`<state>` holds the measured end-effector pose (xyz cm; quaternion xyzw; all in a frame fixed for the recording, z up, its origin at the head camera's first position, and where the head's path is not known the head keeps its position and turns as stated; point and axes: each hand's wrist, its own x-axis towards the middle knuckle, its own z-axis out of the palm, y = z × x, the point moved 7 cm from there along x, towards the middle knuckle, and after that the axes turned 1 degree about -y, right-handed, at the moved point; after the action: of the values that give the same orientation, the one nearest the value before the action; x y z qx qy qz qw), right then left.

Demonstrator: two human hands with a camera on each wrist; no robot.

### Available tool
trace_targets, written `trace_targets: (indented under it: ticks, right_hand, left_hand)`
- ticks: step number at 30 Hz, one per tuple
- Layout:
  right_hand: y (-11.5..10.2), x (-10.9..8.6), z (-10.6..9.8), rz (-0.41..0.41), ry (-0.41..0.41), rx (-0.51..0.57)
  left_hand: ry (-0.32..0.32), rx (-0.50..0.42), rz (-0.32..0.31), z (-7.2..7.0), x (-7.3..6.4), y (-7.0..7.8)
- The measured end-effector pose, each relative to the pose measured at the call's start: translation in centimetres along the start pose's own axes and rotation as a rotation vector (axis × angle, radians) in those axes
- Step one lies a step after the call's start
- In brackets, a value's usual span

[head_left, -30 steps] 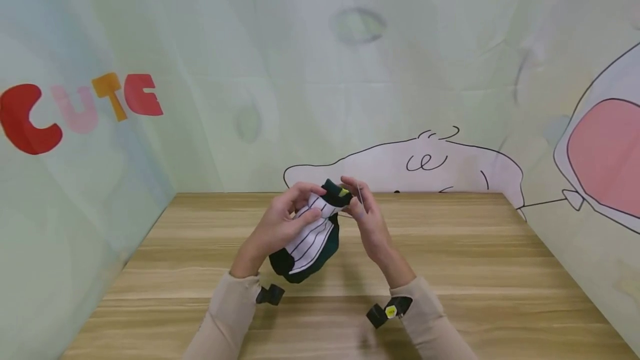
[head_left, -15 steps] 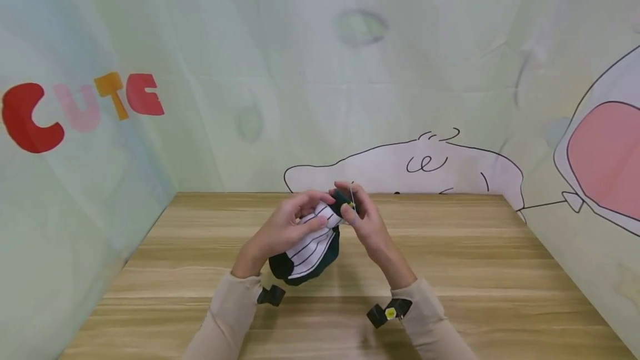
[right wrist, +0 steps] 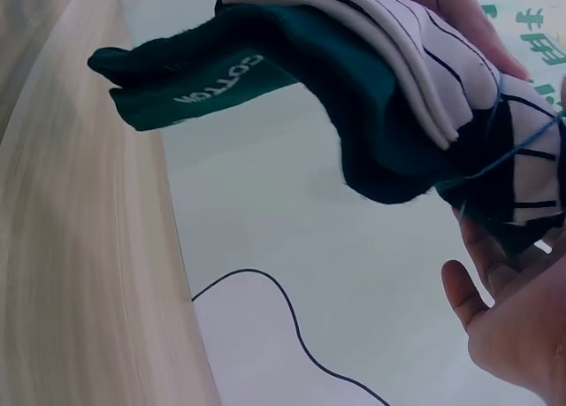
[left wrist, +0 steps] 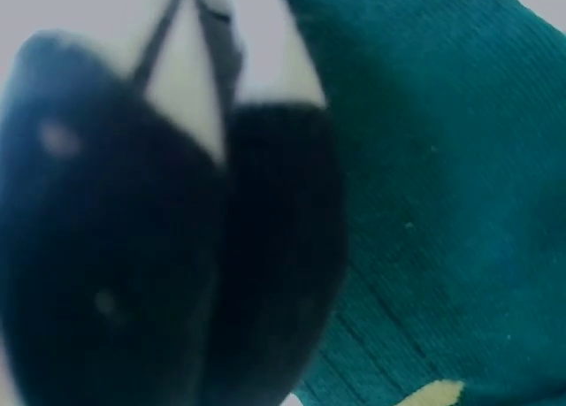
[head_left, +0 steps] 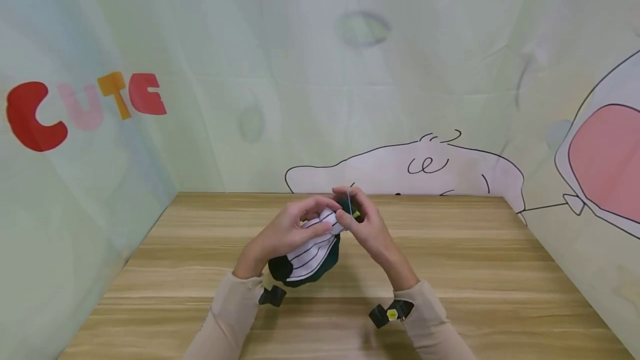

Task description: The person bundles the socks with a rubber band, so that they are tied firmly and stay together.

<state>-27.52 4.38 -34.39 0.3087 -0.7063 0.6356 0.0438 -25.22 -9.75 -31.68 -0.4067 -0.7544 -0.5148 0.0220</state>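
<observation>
A bundle of folded socks is held up over the table. White socks with dark stripes (head_left: 312,257) lie against dark green socks (right wrist: 363,149), one lettered "COTTON". From the left, my left hand (head_left: 282,229) grips the bundle between thumb and fingers. My right hand (head_left: 372,229) curls about its far end, thumb against the striped cloth. A thin blue rubber band (right wrist: 517,157) stretches across the right thumb and fingers and crosses the socks. Green ribbed cloth (left wrist: 433,158) and a dark sock end (left wrist: 159,247) fill the left wrist view.
The wood-grain table (head_left: 475,260) extends beneath both hands. Behind it hangs a printed backdrop (head_left: 300,71) with a cartoon figure, and the side walls carry "CUTE" lettering and a balloon drawing. Small black cameras (head_left: 385,314) are strapped to both wrists.
My right hand has moved slightly left and down over the socks' end, bringing the rubber band along and covering more of the dark end. The left hand has shifted slightly right, still gripping the bundle.
</observation>
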Motion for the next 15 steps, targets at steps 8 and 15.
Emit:
trace_targets:
  ticks: [8,15]
  right_hand:
    - [0.10,-0.09,0.30,-0.007,-0.086,-0.050]
    - [0.03,-0.10,0.10,-0.017,-0.093,-0.114]
  left_hand:
    - [-0.021,0.102,0.039,0.23,0.10,-0.09]
    - [-0.017,0.120,0.041,0.27,0.07,-0.17]
